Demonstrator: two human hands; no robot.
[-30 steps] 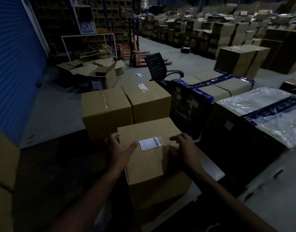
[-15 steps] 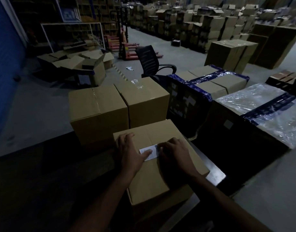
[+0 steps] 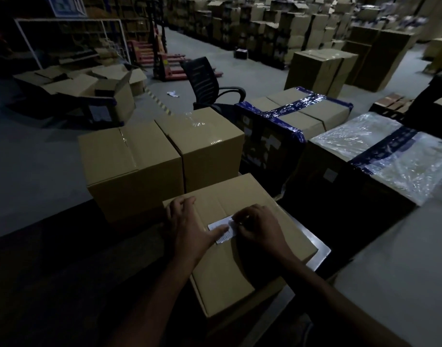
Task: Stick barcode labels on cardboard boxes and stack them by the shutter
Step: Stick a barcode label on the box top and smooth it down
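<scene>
A cardboard box [image 3: 240,249] is seen closest to the camera, resting on a grey metal surface [image 3: 320,254] whose bright corner shows at the box's right edge. A white barcode label [image 3: 223,229] lies on the top of this box, near its middle. The left hand [image 3: 189,226] is laid flat on the box top, its fingers spread and fairly straight, with the thumb pressed across the left part of the label. The right hand [image 3: 260,227] is placed at the label's right edge with its fingers curled; the edge appears to be pinched by the fingertips, though the exact contact is hidden in the dim light.

Just behind this box, two closed cardboard boxes [image 3: 162,159] are set side by side, touching each other, each sealed with clear tape along the top seam. To their right, a box wrapped with blue tape [image 3: 295,121] is placed, and further right a box covered in clear plastic film [image 3: 380,156] with a blue tape band.

Beyond these, a black office chair [image 3: 207,83] is seen on the grey floor. An opened, flattened carton pile [image 3: 84,88] is seen to the left, and a red pallet jack [image 3: 164,61] behind the chair. Rows of stacked cartons [image 3: 277,23] are seen at the far end.
</scene>
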